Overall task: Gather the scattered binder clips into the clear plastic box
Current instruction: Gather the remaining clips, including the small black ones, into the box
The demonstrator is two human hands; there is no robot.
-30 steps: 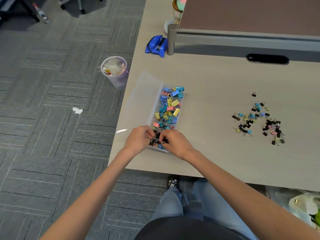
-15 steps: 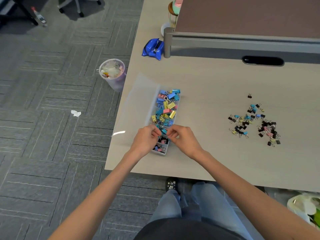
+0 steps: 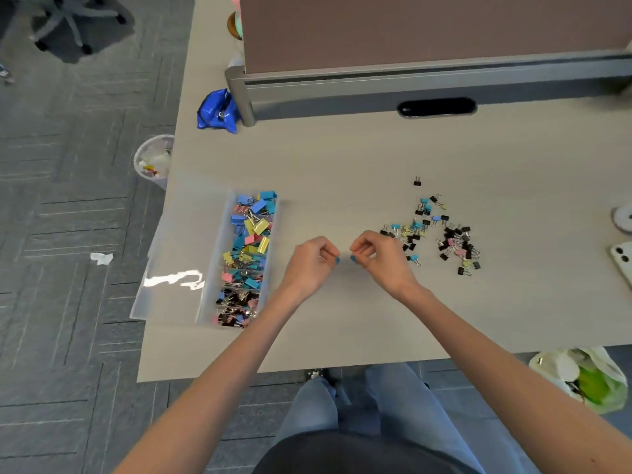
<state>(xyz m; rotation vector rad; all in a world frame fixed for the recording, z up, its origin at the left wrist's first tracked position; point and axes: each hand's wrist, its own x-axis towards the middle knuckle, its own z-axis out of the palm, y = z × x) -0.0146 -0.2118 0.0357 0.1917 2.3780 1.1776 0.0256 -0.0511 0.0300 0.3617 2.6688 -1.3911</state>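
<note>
Left hand (image 3: 313, 265) and right hand (image 3: 379, 258), side by side and close but apart, above bare desk (image 3: 342, 159) between the box and the loose pile. Fingers of both are curled inward. A small blue spot shows at each thumb tip; whether it is a painted nail or a tiny clip cannot be told, so it cannot be told if either hand pinches anything. Half a second ago both hands were over the near end of the clear plastic box (image 3: 215, 261); they have since moved away from it toward the right, and the right hand now lies just beside the left fringe of the scattered binder clips (image 3: 448, 232). This reads as one delivery finished and the next pick-up about to begin. The box lies along the desk's left edge, its open lid (image 3: 178, 254) hanging past that edge, and it is well filled with stored clips (image 3: 249, 248) in blue, yellow, pink and black. The pile lies toward the right edge, with a lone black clip (image 3: 417, 182) beyond it. Many clips remain to collect.
</note>
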